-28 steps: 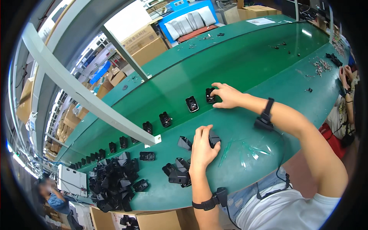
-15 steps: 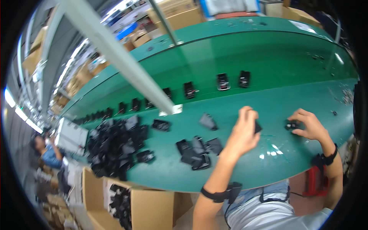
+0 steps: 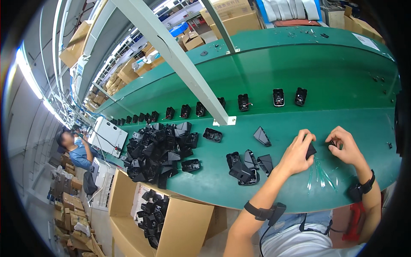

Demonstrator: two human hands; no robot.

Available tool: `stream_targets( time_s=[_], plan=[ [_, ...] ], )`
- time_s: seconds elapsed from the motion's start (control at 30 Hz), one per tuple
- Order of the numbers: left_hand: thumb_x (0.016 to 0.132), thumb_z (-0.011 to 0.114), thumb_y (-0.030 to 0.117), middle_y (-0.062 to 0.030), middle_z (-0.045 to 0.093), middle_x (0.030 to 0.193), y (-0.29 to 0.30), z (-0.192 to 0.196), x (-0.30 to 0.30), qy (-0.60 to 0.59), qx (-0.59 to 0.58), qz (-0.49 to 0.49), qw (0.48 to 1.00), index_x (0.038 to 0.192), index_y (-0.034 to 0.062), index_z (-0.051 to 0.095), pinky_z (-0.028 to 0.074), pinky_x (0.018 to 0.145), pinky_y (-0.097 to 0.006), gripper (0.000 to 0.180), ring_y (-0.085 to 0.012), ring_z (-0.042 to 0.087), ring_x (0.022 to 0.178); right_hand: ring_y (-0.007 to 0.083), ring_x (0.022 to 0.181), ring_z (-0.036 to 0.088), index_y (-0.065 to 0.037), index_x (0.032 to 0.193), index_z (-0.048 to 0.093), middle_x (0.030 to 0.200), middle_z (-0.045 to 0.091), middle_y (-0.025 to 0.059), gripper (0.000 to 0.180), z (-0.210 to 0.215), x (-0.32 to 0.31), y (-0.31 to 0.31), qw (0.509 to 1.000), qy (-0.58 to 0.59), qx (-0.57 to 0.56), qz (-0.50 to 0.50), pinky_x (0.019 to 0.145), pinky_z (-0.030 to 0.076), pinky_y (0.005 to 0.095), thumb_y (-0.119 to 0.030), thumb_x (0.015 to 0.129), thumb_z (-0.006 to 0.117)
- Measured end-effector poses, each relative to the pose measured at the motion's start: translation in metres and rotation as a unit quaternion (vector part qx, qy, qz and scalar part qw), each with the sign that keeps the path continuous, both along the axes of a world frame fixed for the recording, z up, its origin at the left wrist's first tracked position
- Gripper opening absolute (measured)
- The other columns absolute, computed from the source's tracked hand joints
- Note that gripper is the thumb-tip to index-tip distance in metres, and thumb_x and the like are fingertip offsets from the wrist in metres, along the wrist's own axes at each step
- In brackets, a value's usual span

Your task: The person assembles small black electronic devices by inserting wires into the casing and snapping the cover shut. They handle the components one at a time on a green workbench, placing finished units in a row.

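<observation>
My left hand (image 3: 296,150) is closed round a black plastic housing (image 3: 311,150), whose edge shows past the fingers. To its right, my right hand (image 3: 346,147) pinches a small black part (image 3: 332,144), mostly hidden by the fingertips. The two hands are a short gap apart, just over the green tabletop. Thin, shiny green strips (image 3: 321,174) lie fanned out just below them. Left of my left forearm is a small group of black housings (image 3: 242,172), with a single wedge-shaped black cover (image 3: 262,136) farther back.
A big heap of black housings (image 3: 156,147) covers the bench's left part. Behind runs a row of black housings (image 3: 243,103). A grey post (image 3: 180,64) rises from the bench. An open cardboard box (image 3: 184,222) holds more parts below the edge. A person (image 3: 77,147) is at far left.
The head view has shifted, so the bench appears farther right and lower. My right hand has come nearer to my left, bringing the small black part. My left hand keeps its housing.
</observation>
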State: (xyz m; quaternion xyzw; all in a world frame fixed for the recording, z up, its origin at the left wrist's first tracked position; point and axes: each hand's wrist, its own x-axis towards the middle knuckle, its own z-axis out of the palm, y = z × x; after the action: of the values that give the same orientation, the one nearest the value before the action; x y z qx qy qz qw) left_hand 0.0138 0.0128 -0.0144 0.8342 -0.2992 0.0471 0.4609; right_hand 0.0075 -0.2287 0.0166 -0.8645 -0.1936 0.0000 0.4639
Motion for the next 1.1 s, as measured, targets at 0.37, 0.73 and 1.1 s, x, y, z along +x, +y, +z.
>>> stream_targets(
  time_s=[0.37, 0.73, 1.1],
  plan=[
    [0.075, 0.072, 0.012, -0.0164, 0.046, 0.107, -0.025, -0.001, -0.013, 0.045, -0.077, -0.049, 0.995, 0.104, 0.0032, 0.047, 0.049, 0.08, -0.044, 0.04, -0.0382, 0.057, 0.095, 0.0046, 0.067, 0.056, -0.005, 0.101, 0.051, 0.088, 0.062, 0.0027, 0.02, -0.007, -0.014, 0.018, 0.943, 0.179, 0.28, -0.034, 0.056, 0.047, 0.019, -0.011, 0.091, 0.067],
    [0.084, 0.076, 0.019, -0.0127, 0.059, 0.096, -0.027, 0.009, -0.014, 0.024, -0.069, -0.017, 0.997, 0.093, 0.0031, 0.063, 0.052, 0.074, -0.036, 0.023, -0.0298, 0.062, 0.086, 0.0091, 0.074, 0.062, 0.002, 0.102, 0.064, 0.091, 0.068, 0.0062, 0.014, -0.017, -0.024, 0.014, 0.944, 0.168, 0.285, -0.003, 0.066, 0.052, 0.0232, -0.011, 0.096, 0.064],
    [0.079, 0.079, 0.011, -0.0125, 0.064, 0.098, -0.031, 0.011, -0.01, -0.009, -0.038, -0.046, 0.998, 0.096, 0.0002, 0.067, 0.054, 0.074, -0.034, 0.023, -0.0256, 0.067, 0.087, 0.0117, 0.094, 0.062, 0.0, 0.113, 0.072, 0.102, 0.065, 0.0068, 0.022, -0.021, -0.015, 0.002, 0.942, 0.08, 0.322, 0.038, 0.08, 0.05, 0.0251, -0.003, 0.091, 0.069]
  ],
)
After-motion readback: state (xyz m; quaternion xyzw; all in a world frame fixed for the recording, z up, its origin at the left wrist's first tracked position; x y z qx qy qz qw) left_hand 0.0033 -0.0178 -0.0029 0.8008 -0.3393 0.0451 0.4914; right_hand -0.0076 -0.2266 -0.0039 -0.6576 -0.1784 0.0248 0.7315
